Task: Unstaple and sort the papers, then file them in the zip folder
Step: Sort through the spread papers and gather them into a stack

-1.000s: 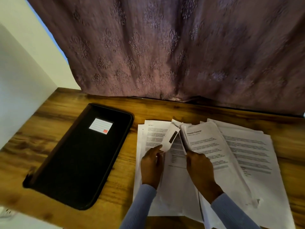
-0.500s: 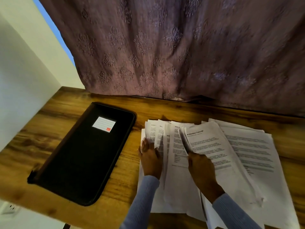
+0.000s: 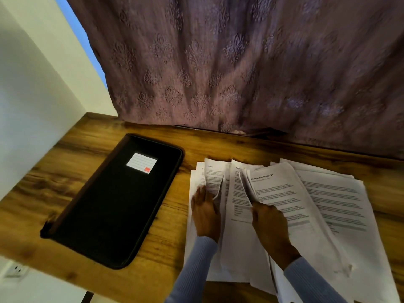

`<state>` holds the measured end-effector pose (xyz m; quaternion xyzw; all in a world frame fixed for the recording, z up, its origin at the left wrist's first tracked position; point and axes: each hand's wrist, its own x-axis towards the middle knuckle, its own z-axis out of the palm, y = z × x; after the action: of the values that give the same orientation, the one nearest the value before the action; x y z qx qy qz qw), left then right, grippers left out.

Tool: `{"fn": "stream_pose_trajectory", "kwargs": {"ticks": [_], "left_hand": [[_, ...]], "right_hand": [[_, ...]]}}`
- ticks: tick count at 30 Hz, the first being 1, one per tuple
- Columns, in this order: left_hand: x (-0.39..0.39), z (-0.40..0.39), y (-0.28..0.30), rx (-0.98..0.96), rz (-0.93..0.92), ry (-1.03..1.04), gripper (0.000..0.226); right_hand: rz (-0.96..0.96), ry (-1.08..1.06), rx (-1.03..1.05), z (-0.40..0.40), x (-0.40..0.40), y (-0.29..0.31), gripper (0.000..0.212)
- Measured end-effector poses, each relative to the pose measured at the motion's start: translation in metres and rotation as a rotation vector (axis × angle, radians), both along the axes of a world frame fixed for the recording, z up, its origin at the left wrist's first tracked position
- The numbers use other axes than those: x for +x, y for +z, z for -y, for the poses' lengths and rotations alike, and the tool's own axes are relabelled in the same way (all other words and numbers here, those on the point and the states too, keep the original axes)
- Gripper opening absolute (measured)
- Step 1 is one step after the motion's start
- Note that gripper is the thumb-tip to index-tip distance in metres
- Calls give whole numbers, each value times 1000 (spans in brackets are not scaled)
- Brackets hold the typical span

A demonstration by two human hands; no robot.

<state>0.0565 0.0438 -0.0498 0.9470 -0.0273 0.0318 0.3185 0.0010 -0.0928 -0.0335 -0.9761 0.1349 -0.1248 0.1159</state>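
Several white printed papers lie fanned over the right half of the wooden table (image 3: 91, 154). My left hand (image 3: 204, 212) rests flat with straight fingers on the leftmost pile (image 3: 196, 178); a sheet (image 3: 215, 184) curls up beside its fingertips. My right hand (image 3: 270, 226) grips the left edge of a bundle headed "Education Transcript" (image 3: 282, 193), lifted slightly off the sheets (image 3: 237, 217) under it. More pages (image 3: 341, 206) lie further right. The black zip folder (image 3: 113, 204), with a white label (image 3: 141, 163), lies zipped on the table's left.
A mauve patterned curtain (image 3: 240, 62) hangs along the table's back edge. A pale wall (image 3: 32, 95) borders the left side. A wall socket (image 3: 15, 270) shows below the table's front-left edge.
My left hand let a folded-up sheet drop back and now lies flat on the left pile. My right hand has kept its grip on the transcript bundle.
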Motion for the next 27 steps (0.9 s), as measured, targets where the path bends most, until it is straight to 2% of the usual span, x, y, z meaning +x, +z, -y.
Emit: {"fn": "stream_pose_trajectory", "kwargs": {"ticks": [2, 3, 6, 8, 10, 13, 15, 16, 19, 22, 25, 27], "left_hand": [[-4, 1, 0, -43, -10, -64, 26], [-5, 2, 0, -34, 24, -97, 29], [-2, 4, -3, -168, 58, -50, 46], [-1, 7, -1, -135, 75, -6, 35], [1, 8, 2, -209, 19, 66, 28], [6, 10, -7, -87, -13, 74, 30], [10, 9, -6, -104, -168, 90, 30], [13, 8, -7, -118, -172, 109, 32], [9, 8, -6, -166, -64, 124, 31], [-2, 8, -2, -124, 74, 2, 25], [-7, 12, 0, -215, 75, 8, 48], [-5, 12, -1, -280, 15, 89, 48]], "right_hand": [[28, -1, 4, 0, 0, 3, 30], [41, 1, 5, 1, 0, 4, 29], [34, 9, 0, 1, 1, 4, 30], [16, 1, -2, 2, 1, 4, 28], [28, -4, 4, 2, 0, 5, 27], [78, 6, -5, 0, 0, 11, 29], [82, 17, -31, -1, 1, 15, 32], [83, 19, -33, -1, 1, 15, 32], [74, 14, -21, 0, 1, 15, 30], [54, -12, 17, 1, 0, 13, 24], [56, -4, 18, 1, -1, 11, 27], [60, 0, 6, 1, -1, 12, 29]]}}
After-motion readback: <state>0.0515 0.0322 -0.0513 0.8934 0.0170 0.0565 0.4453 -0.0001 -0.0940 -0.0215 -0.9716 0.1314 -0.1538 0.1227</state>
